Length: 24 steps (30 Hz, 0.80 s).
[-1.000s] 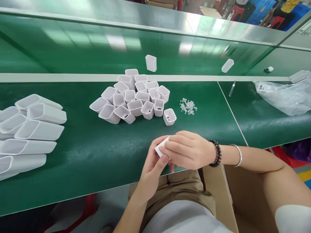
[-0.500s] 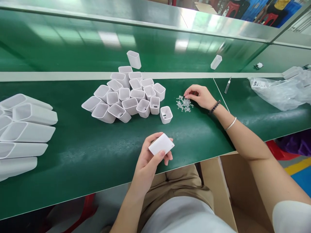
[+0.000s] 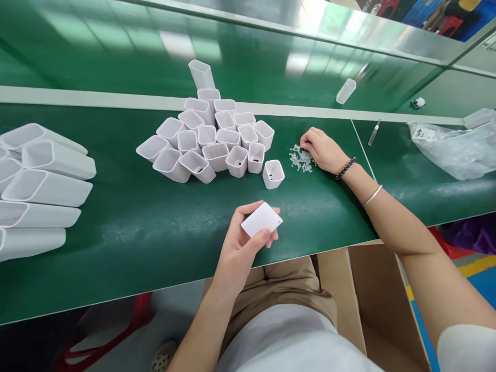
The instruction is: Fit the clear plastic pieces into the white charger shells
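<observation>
My left hand (image 3: 248,235) is closed around a white plastic housing (image 3: 262,219), thumb on its flat face, with a small dark slot near one corner. It is held above the bench's front edge. My right hand (image 3: 321,150) rests at a pile of small clear plastic pieces (image 3: 299,159), its fingertips drawn together at the pile's upper edge. Whatever is between those fingertips is hidden. One open-topped white housing (image 3: 273,174) stands alone left of the pile. Beyond it several similar white housings (image 3: 207,136) stand upright in a cluster.
More white housings (image 3: 46,186) lie stacked on their sides at the left. A knife-like tool (image 3: 374,133) and a clear plastic bag (image 3: 453,147) lie on the green bench (image 3: 155,248) at the right. An open cardboard box (image 3: 341,289) is below the bench edge.
My right fingers have drawn closer together at the clear pieces. My left hand keeps its hold on the white housing. The whole view has shifted slightly with my head.
</observation>
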Each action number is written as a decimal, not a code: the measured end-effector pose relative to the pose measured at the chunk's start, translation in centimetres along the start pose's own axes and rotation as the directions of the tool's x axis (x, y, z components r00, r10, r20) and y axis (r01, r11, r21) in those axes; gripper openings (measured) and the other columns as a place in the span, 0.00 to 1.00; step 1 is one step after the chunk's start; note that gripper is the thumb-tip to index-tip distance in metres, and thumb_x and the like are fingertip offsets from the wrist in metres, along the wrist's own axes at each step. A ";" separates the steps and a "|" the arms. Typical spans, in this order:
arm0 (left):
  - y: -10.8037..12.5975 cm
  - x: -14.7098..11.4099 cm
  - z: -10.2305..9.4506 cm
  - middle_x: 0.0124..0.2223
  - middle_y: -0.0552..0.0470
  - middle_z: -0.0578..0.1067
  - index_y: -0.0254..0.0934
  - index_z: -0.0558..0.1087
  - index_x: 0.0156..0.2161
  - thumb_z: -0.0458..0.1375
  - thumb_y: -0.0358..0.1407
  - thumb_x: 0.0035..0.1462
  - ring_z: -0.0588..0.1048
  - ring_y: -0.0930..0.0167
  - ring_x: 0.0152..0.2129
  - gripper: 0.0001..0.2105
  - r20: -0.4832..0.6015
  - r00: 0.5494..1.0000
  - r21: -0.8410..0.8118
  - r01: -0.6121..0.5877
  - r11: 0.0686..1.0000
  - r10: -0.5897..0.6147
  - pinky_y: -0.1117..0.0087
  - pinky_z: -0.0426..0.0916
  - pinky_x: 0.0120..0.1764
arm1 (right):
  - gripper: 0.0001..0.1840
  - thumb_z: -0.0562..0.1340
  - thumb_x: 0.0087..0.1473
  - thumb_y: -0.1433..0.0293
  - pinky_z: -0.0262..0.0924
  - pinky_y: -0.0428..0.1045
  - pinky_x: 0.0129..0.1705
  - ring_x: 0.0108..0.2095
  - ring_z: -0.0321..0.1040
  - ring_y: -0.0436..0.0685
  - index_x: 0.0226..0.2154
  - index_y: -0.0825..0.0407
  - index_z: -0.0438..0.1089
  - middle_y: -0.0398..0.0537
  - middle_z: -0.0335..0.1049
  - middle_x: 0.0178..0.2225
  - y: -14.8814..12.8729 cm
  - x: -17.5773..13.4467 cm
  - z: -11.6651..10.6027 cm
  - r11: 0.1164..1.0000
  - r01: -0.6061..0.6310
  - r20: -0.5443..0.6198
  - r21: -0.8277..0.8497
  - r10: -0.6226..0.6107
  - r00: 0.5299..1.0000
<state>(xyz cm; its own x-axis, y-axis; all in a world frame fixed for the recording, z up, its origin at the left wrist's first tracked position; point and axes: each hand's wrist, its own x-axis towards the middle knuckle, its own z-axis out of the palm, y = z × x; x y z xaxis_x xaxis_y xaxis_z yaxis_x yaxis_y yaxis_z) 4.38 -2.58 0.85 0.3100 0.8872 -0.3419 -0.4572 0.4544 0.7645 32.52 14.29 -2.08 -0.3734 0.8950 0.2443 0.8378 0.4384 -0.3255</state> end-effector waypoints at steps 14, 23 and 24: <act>-1.0 0.1 0.0 0.35 0.55 0.75 0.37 0.66 0.45 0.66 0.34 0.54 0.75 0.77 0.26 0.16 -0.061 0.997 0.059 -0.048 0.997 0.052 0.77 0.71 0.27 | 0.06 0.53 0.66 0.75 0.63 0.50 0.34 0.33 0.62 0.54 0.38 0.53 0.64 0.50 0.66 0.33 -14.8 -5.7 -1.9 0.800 0.539 -0.122 0.262 -0.527 0.841; -0.6 0.3 -0.1 0.31 0.56 0.76 0.35 0.66 0.45 0.66 0.33 0.55 0.75 0.76 0.25 0.16 -0.026 1.000 0.004 0.000 1.000 0.000 0.77 0.72 0.26 | 0.04 0.54 0.65 0.76 0.62 0.50 0.34 0.32 0.61 0.54 0.39 0.53 0.64 0.50 0.65 0.33 -14.4 -5.6 -1.1 0.775 0.574 -0.179 0.266 -0.545 0.819; -0.6 0.2 0.0 0.32 0.55 0.76 0.35 0.66 0.45 0.66 0.33 0.55 0.75 0.76 0.25 0.16 -0.030 1.000 0.003 0.003 1.000 -0.003 0.77 0.72 0.26 | 0.04 0.55 0.64 0.76 0.62 0.50 0.34 0.32 0.61 0.54 0.40 0.53 0.64 0.49 0.65 0.33 -14.4 -5.6 -1.1 0.773 0.572 -0.180 0.274 -0.543 0.820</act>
<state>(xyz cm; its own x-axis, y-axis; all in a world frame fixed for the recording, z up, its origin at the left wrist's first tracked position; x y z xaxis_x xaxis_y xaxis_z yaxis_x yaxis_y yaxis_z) 4.68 -2.62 0.32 0.2864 0.8878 -0.3603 -0.4534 0.4569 0.7653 22.94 2.90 2.28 -0.6896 0.4813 0.5411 0.3254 0.8734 -0.3623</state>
